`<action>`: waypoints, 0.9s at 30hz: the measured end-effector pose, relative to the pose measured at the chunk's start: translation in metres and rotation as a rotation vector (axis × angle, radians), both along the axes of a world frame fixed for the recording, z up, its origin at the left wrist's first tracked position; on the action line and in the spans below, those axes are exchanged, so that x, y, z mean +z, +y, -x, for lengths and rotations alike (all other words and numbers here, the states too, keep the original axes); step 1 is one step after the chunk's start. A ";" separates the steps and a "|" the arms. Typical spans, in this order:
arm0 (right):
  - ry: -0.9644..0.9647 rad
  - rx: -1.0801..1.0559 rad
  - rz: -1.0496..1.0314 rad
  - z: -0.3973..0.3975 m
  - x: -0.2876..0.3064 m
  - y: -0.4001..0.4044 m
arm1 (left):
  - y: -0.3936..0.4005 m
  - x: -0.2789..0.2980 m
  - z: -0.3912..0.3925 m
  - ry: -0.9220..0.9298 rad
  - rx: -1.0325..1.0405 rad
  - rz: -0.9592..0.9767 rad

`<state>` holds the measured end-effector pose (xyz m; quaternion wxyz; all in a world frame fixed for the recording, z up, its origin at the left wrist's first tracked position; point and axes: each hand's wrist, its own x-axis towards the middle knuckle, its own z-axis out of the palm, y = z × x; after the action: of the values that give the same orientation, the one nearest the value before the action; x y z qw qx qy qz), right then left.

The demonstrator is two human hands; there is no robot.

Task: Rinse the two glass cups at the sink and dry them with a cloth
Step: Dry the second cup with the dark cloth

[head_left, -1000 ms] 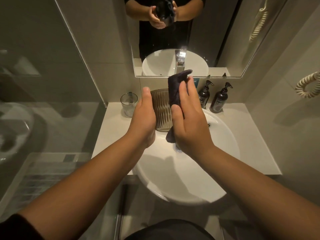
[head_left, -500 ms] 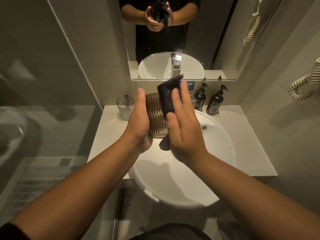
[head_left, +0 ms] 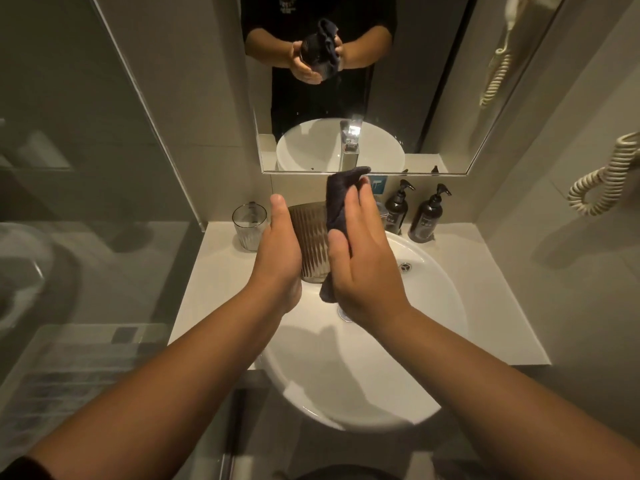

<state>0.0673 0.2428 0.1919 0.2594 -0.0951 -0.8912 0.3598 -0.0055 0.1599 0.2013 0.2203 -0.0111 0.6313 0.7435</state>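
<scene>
Above the white sink (head_left: 433, 306), the left hand (head_left: 277, 251) gripped a ribbed glass cup (head_left: 311, 244) while the right hand (head_left: 363, 258) pressed a dark cloth (head_left: 337, 202) against it — drying seemingly underway; the second cup (head_left: 248, 225) stood on the counter (head_left: 214, 271), its state unclear.

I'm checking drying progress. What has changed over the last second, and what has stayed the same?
Little changed. The right hand still presses the dark cloth against the ribbed glass cup, its thumb now lower on the cloth. The left hand keeps its grip on that cup. The second glass cup stays on the counter.
</scene>
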 end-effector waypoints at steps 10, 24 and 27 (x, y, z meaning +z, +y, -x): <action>0.151 0.000 -0.274 -0.002 -0.001 -0.013 | -0.005 0.000 -0.001 -0.041 -0.085 -0.177; 0.012 0.051 0.294 0.001 0.003 0.000 | -0.011 0.001 0.007 -0.097 -0.067 -0.054; -0.012 0.000 0.188 -0.003 0.005 -0.005 | -0.007 0.002 0.001 -0.056 0.052 0.041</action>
<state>0.0699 0.2380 0.1966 0.2438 -0.1212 -0.8551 0.4412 -0.0068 0.1534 0.2038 0.2182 -0.0531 0.6393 0.7354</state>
